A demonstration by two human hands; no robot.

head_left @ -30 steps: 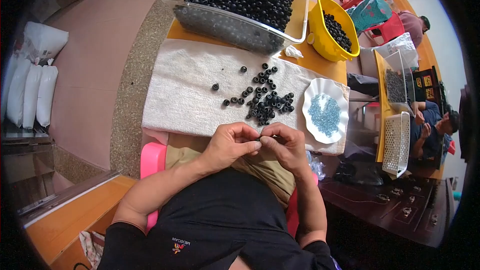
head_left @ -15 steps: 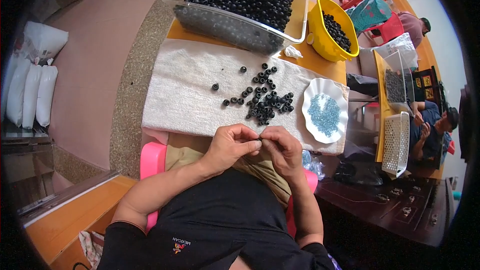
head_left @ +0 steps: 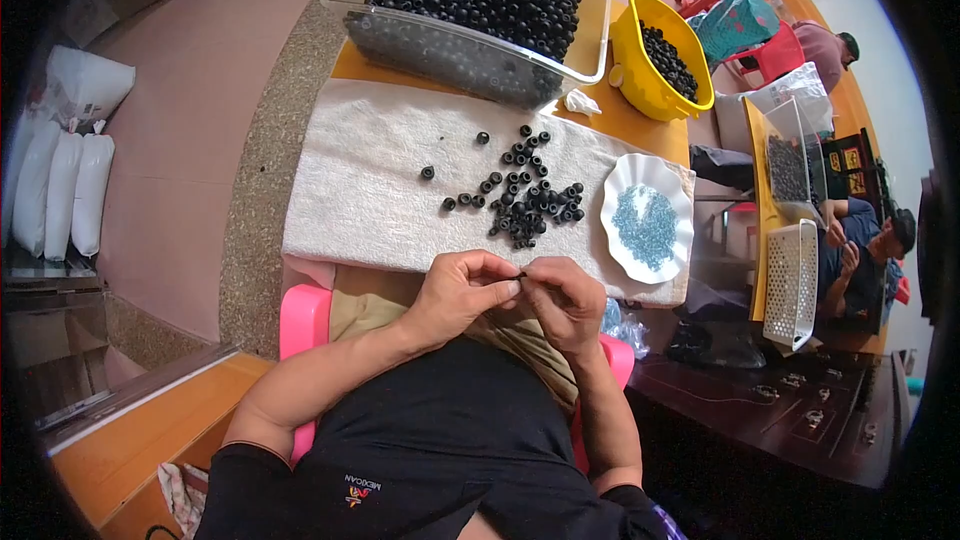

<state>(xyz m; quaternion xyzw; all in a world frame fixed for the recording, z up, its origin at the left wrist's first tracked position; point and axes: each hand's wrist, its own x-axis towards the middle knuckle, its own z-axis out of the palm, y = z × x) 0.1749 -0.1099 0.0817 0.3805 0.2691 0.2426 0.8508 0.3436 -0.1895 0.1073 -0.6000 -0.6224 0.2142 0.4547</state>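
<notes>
Just off the near edge of a white towel (head_left: 350,180), my left hand (head_left: 462,292) and my right hand (head_left: 568,305) meet fingertip to fingertip. Both are closed in a pinch on a small black piece (head_left: 520,277), mostly hidden by the fingers. Beyond them, several small black pieces with round openings (head_left: 520,205) lie loosely heaped on the towel, a few scattered to the left. A white scalloped plate (head_left: 612,240) with tiny pale-blue, shiny bits (head_left: 648,225) sits to the right of the heap.
At the far side stands a transparent plastic bin (head_left: 470,38) full of black pieces. Beside it are a yellow basin (head_left: 628,55) holding more and a crumpled white tissue (head_left: 582,102). Further right, a co-worker (head_left: 860,250) sits near a white perforated basket (head_left: 792,290). White sacks (head_left: 62,185) stand left.
My right fingers have shifted slightly at the pinch, and a little more of the black piece shows. The view has moved slightly; the things on the towel stay put.
</notes>
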